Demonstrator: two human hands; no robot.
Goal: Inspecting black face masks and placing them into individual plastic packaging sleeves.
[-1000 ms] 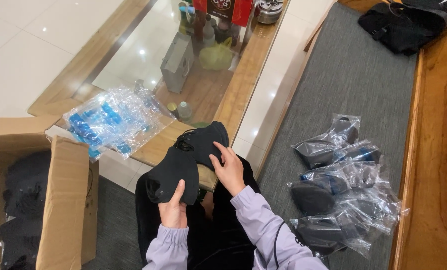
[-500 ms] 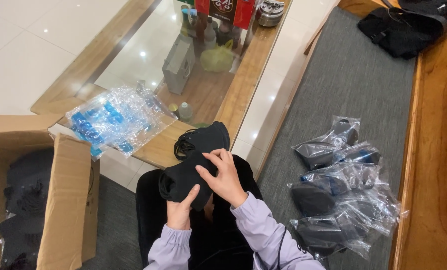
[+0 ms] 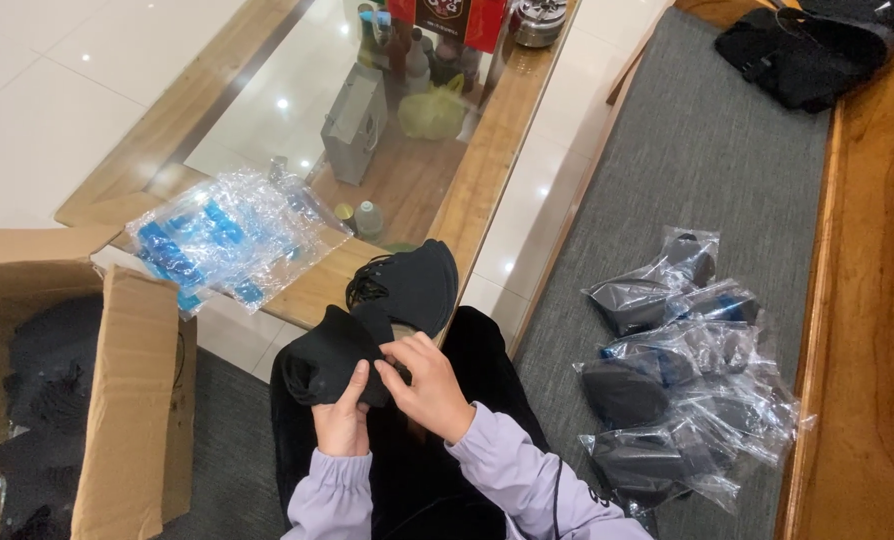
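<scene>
I hold a stack of black face masks (image 3: 329,352) over my lap. My left hand (image 3: 342,420) grips the stack from below, thumb on its front. My right hand (image 3: 429,385) pinches the stack's right edge with fingers curled on it. A second bunch of black masks (image 3: 412,285) with ear loops rests on the near corner of the glass-topped wooden table (image 3: 487,170), just above my hands. Both sleeves are lilac.
A pile of clear plastic bags with blue strips (image 3: 222,240) lies on the table's left corner. An open cardboard box (image 3: 127,400) with black masks stands at left. Bagged masks (image 3: 682,380) lie on the grey cushion at right. A black bag (image 3: 807,50) sits at top right.
Both hands drew the held masks slightly down and closer to my body. My right hand shifted from the upper masks onto the stack's right edge.
</scene>
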